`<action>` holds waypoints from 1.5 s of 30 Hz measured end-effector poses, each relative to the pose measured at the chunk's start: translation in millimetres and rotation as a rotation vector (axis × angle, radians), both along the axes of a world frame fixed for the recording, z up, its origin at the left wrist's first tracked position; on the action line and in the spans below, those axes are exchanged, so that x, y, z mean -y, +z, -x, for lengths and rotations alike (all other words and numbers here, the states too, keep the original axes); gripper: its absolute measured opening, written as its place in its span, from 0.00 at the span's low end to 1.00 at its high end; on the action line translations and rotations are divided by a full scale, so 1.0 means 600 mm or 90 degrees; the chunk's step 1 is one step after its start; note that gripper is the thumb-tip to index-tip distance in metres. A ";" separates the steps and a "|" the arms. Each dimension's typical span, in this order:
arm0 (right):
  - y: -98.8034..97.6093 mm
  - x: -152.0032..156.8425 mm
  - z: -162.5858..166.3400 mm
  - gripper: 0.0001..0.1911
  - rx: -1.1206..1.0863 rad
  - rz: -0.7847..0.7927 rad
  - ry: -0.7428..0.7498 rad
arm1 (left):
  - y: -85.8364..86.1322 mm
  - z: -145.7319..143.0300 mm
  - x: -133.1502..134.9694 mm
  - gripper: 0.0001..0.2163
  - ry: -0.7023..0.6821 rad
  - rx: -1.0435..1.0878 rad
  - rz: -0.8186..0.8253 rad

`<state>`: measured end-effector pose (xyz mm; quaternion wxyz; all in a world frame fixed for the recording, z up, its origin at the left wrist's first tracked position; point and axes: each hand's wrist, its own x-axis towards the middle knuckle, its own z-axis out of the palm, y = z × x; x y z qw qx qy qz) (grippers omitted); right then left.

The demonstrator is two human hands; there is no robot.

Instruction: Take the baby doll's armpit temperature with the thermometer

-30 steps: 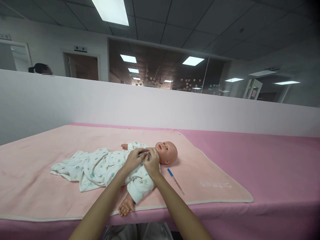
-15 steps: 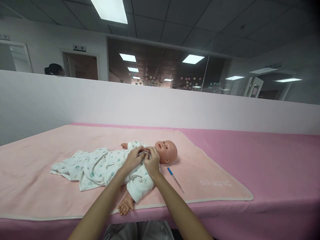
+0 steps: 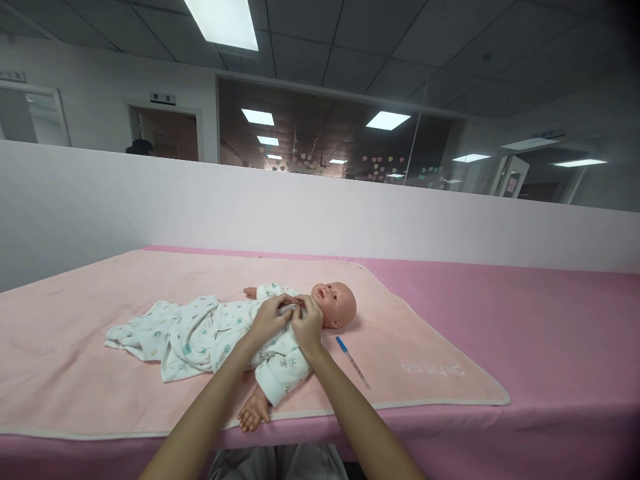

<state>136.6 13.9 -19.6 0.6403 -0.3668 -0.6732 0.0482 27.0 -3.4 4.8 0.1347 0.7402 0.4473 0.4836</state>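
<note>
- The tabletop point(image 3: 550, 333) carries a peach blanket point(image 3: 75, 333) that cushions what lies on it.
- The baby doll point(image 3: 336, 305) lies on its back mid-blanket, in a loose white printed romper point(image 3: 200, 330).
- Left hand point(image 3: 267, 320) and right hand point(image 3: 306, 324) pinch the romper's neckline, touching under the chin.
- A blue-capped thermometer point(image 3: 353, 361) lies just beside the doll.

White romper point(image 3: 225, 333) dotted with small teal and grey prints — on a peach-toned doll point(image 3: 336, 305). Pale salmon-pink blanket point(image 3: 75, 320) with a cream edge and faint white lettering. Deeper pink cover on the counter point(image 3: 560, 333). Thin clear stick point(image 3: 353, 361) with a blue cap — lying on the blanket.
</note>
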 end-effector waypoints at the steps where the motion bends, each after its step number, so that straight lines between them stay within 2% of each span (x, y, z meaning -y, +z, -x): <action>1: 0.001 0.001 0.000 0.13 0.006 -0.002 0.001 | -0.001 0.000 -0.001 0.11 0.000 0.004 -0.001; 14: 0.005 0.010 0.000 0.13 0.025 -0.014 0.003 | -0.001 -0.001 0.000 0.08 -0.003 0.022 -0.021; 18: 0.006 0.008 0.000 0.13 0.011 -0.026 0.006 | 0.001 0.002 -0.002 0.08 -0.009 0.075 -0.018; 24: 0.009 0.005 -0.003 0.13 -0.038 -0.061 0.001 | 0.009 0.039 -0.003 0.10 0.143 0.273 -0.012; 27: 0.009 0.006 -0.004 0.15 -0.011 -0.060 0.003 | 0.008 0.058 -0.001 0.09 0.177 0.174 0.023; 31: 0.011 0.011 -0.003 0.12 0.117 -0.041 -0.015 | 0.002 0.072 0.000 0.08 0.087 0.022 0.121; 35: 0.011 0.013 -0.001 0.07 0.179 -0.029 -0.017 | 0.000 0.083 0.001 0.08 -0.010 0.041 0.179; 40: 0.008 0.010 0.001 0.05 0.172 -0.033 -0.012 | 0.010 0.080 0.013 0.06 -0.063 0.046 0.166; 45: 0.008 0.009 0.002 0.04 0.168 -0.042 -0.008 | 0.017 0.069 0.023 0.06 -0.069 0.035 0.155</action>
